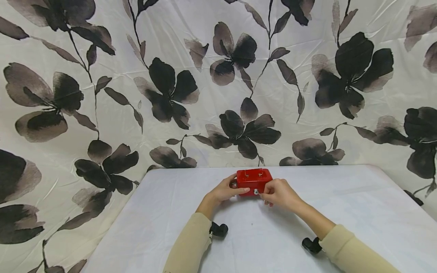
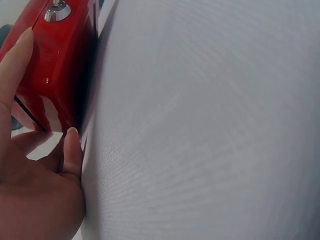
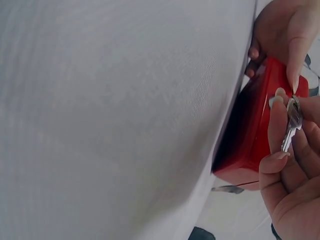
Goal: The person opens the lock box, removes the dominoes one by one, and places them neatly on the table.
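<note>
A small red cash box (image 1: 253, 182) with a metal-ended carrying handle on its lid stands near the table's far edge. My left hand (image 1: 223, 191) grips its left end, thumb (image 2: 17, 62) on the front face and the other fingers around the side. A round silver lock (image 1: 256, 192) sits low on the front; in the left wrist view a metal piece sticks out of it. At the lock, my right hand (image 1: 281, 194) pinches keys on a small ring with thumb and forefinger. One silver key (image 3: 291, 129) hangs beside the fingers. Those fingers partly hide the lock in the right wrist view.
A white cloth covers the table (image 1: 170, 212). Behind it hangs a pale curtain with dark flowers (image 1: 239, 131). Each wrist wears a black camera, one by the left sleeve (image 1: 191, 242) and one by the right sleeve (image 1: 355, 246).
</note>
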Available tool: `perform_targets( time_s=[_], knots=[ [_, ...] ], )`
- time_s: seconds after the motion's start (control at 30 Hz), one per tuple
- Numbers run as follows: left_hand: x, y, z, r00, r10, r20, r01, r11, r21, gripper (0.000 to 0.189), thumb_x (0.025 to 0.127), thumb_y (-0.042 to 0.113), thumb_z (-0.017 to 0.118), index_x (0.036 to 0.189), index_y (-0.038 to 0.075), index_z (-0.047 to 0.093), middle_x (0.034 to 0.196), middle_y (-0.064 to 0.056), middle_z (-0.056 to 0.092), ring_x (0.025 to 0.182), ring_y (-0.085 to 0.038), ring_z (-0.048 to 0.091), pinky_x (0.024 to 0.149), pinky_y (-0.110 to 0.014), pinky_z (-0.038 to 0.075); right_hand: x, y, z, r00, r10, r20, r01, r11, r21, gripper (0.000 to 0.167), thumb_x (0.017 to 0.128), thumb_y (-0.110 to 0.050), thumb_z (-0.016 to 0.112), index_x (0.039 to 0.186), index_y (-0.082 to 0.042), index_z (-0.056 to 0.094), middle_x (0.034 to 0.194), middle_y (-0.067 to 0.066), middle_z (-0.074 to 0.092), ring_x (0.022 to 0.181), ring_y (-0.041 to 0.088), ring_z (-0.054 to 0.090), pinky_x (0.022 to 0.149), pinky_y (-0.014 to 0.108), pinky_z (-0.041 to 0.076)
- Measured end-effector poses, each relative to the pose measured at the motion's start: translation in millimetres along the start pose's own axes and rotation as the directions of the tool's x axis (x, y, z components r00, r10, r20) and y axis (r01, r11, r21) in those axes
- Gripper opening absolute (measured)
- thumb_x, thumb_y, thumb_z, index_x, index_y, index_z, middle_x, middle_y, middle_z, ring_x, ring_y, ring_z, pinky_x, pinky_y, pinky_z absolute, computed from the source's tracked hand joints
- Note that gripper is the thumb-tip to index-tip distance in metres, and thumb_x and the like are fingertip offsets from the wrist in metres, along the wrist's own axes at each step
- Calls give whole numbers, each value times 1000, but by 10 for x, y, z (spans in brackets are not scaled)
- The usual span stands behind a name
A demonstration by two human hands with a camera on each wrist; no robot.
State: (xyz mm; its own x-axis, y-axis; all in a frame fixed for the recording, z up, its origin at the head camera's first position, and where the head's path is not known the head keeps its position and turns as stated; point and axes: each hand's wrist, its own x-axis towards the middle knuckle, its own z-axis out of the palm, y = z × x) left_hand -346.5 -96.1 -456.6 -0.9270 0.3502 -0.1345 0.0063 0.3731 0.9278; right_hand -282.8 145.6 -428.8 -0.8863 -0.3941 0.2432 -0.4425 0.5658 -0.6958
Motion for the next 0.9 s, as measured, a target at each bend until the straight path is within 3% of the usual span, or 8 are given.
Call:
perform_targets(
  time_s=[0.53,0.9],
  knots=[
    [22,-10,2,1000,5,-2,-5,1000,-6,88,86,37,84,157,14,39,122,-8,60,111,-25,52,87,-38,49,49,-123,89,998,29,-56,-36,992,-119,26,87,-1,70,64,-11,64,57,-6,60,48,8,58,52,25,53],
    [-1,-8,5,1000,4,-1,-4,1000,-13,87,86,34,84,157,15,39,119,-9,60,110,-26,52,86,-39,48,58,-150,135,998,51,-41,-55,994,-91,24,89,-3,73,67,-10,66,58,-5,61,49,9,58,54,24,54]
  ],
)
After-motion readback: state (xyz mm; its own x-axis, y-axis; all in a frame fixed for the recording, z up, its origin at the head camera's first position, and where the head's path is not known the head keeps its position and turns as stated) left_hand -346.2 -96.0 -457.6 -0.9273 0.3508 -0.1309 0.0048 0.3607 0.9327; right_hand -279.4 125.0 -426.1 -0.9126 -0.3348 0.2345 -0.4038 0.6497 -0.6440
